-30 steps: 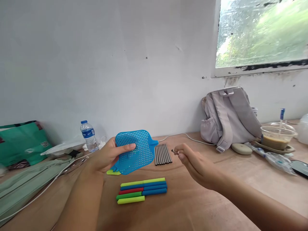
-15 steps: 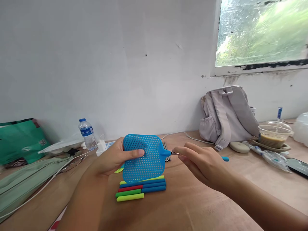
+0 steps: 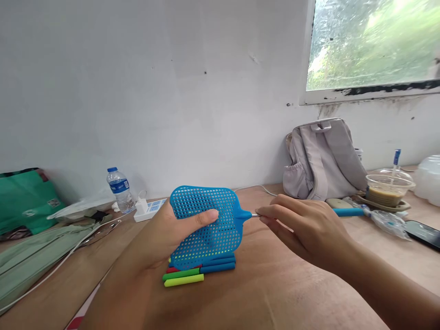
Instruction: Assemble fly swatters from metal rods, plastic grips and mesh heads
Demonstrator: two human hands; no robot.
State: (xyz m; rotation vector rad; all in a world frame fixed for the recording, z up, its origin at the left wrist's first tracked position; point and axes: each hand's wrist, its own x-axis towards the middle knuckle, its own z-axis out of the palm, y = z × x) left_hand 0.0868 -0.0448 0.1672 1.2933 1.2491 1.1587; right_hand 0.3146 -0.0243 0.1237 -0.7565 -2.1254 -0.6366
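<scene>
My left hand [image 3: 178,231] grips a blue perforated fly-swatter head [image 3: 206,222] above the table, thumb pressed across its mesh. My right hand [image 3: 304,227] pinches a thin metal rod [image 3: 255,215] whose tip meets the socket of the swatter head. The rod's blue grip end [image 3: 348,211] sticks out past my right hand. Under the swatter head, several coloured handle sleeves [image 3: 199,271] in green, blue, red and lime lie side by side on the wooden table [image 3: 261,298].
A grey backpack [image 3: 323,158] leans on the wall at the right, beside a plastic drink cup [image 3: 388,190] and a phone [image 3: 424,233]. A water bottle [image 3: 118,189], a white power strip [image 3: 147,208], a green bag [image 3: 25,201] and folded green cloth [image 3: 37,256] lie left.
My hands came together: the swatter head moved right and up, and the rod in my right hand reached its socket. The blue grip end now shows beyond my right hand.
</scene>
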